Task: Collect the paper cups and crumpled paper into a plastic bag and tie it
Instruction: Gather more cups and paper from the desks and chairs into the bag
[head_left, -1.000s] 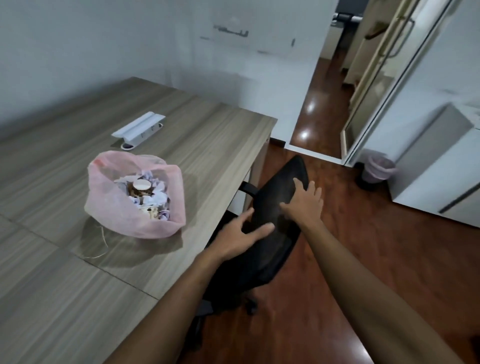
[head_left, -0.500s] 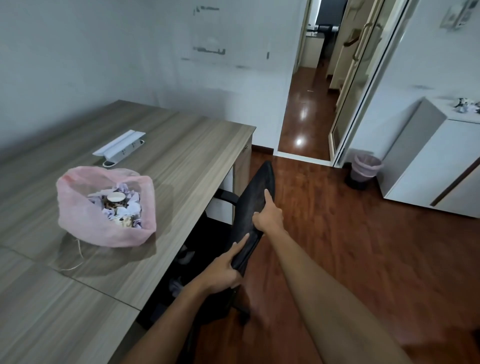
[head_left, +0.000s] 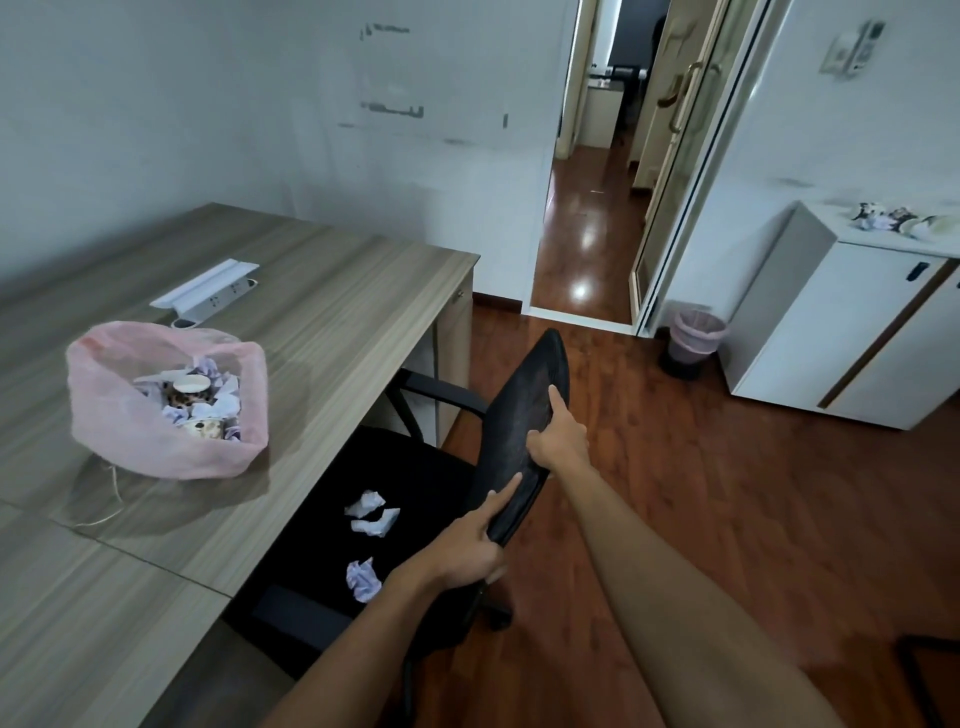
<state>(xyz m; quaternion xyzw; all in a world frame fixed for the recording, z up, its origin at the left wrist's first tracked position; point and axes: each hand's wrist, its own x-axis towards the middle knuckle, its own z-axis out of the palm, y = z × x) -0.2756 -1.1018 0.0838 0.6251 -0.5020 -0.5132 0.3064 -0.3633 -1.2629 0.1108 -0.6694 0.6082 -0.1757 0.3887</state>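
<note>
Closest in, the left hand (head_left: 464, 552) is clamped on the lower edge of the black chair backrest (head_left: 524, 415), fingers curled round the rim with the forefinger lying along the mesh. Just above it, the right hand (head_left: 560, 441) grips the same edge, forefinger pointing up the frame. Both hands on one rim looks like a hold for swinging the chair clear of the bench (head_left: 332, 332), because the seat (head_left: 384, 499) is where the stray rubbish lies. One crumpled paper (head_left: 362, 578) sits nearest on the seat, and two more crumpled balls (head_left: 372, 513) lie touching each other a little farther in. Farther back on the bench stands the pink plastic bag (head_left: 156, 441), mouth wide open and untied, ready to take more; paper cups (head_left: 191, 391) and paper wads already fill it. Behind the bag sits a white power strip (head_left: 208, 291). Far right, a white cabinet (head_left: 852, 332) carries more litter (head_left: 883, 218), too small to identify. By my reckoning, collecting is not done.
</note>
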